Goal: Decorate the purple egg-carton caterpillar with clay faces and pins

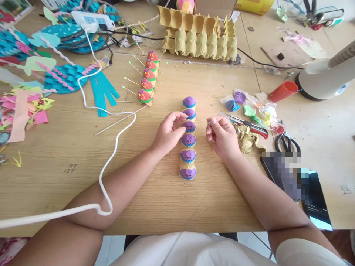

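A strip cut from an egg carton lies lengthwise in front of me, its several cups capped in purple clay with blue rims. Small dark eyes and smiles show on the nearer cups; the two farthest show no face from here. My left hand is at the strip's left side, thumb and curled fingers against the second and third cups from the far end. Just right of the strip, my right hand is closed in a pinch, apart from it. A tiny blue bit seems to show at its fingertips, too small to name.
A red-and-green egg-carton caterpillar with pins stands far left of the strip. A white cable crosses my left forearm. To the right lie clay packets, a utility knife, scissors, carton scraps and a phone.
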The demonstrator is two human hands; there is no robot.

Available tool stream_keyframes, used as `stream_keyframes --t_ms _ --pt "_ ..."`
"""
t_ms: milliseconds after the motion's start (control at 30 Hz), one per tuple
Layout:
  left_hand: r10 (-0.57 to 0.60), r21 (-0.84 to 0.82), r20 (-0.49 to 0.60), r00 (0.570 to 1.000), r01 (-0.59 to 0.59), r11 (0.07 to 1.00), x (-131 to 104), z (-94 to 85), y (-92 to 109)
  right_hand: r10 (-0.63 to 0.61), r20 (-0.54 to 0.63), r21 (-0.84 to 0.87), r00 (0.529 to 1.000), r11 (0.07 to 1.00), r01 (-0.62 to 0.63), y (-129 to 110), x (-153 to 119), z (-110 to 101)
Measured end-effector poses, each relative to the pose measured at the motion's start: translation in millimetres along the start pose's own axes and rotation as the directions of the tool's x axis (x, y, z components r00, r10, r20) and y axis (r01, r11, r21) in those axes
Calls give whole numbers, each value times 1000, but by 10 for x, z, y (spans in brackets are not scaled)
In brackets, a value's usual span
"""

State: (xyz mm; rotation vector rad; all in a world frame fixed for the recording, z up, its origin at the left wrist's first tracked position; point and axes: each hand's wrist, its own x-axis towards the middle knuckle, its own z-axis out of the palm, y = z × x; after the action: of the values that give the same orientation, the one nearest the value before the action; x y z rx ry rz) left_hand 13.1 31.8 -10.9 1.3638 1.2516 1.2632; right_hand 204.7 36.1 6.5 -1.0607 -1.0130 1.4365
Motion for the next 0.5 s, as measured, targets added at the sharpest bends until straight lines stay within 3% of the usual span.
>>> stream_keyframes --t_ms 300,500 --pt "-16 1 6 1000 16 1000 5 -6 -39 127 42 152 991 979 -132 -7 12 -18" --pt "21 -57 -16 1000 -22 998 6 -1 -18 41 7 81 999 996 -42 18 31 -42"
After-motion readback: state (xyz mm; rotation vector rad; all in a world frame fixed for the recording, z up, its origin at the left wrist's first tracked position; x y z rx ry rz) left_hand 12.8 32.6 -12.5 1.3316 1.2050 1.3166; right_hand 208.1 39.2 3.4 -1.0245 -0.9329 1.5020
